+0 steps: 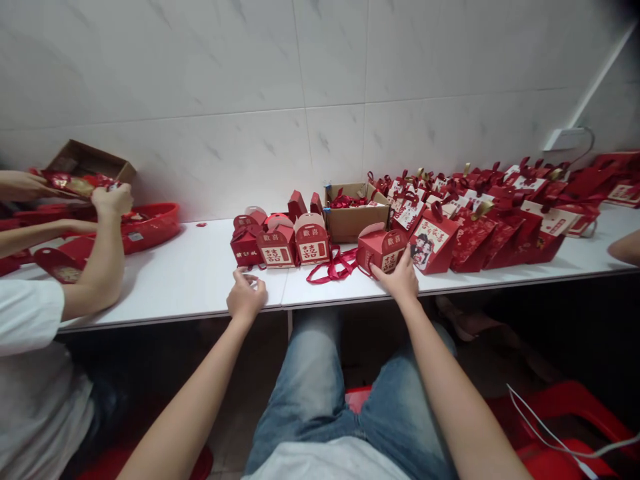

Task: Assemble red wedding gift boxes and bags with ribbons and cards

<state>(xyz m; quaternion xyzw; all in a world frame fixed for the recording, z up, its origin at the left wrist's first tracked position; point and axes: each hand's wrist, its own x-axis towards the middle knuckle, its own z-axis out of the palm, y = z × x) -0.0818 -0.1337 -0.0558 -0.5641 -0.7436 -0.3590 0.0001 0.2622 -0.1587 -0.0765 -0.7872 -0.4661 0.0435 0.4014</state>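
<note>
My right hand (401,279) grips the front of a small red gift box (380,248) standing on the white table (200,280), its fingers wrapped round the box's lower corner. My left hand (245,295) rests at the table's front edge, fingers curled, with nothing visible in them. Just beyond it stand several finished red gift boxes (280,243) with gold characters. A loose red ribbon (334,267) lies between these boxes and the one I hold.
A cardboard box (354,215) of ribbons stands behind. Many red gift bags (475,220) crowd the right of the table. At the left, a person in a white shirt (35,373) handles red items near a red tray (150,223) and a cardboard box (87,160).
</note>
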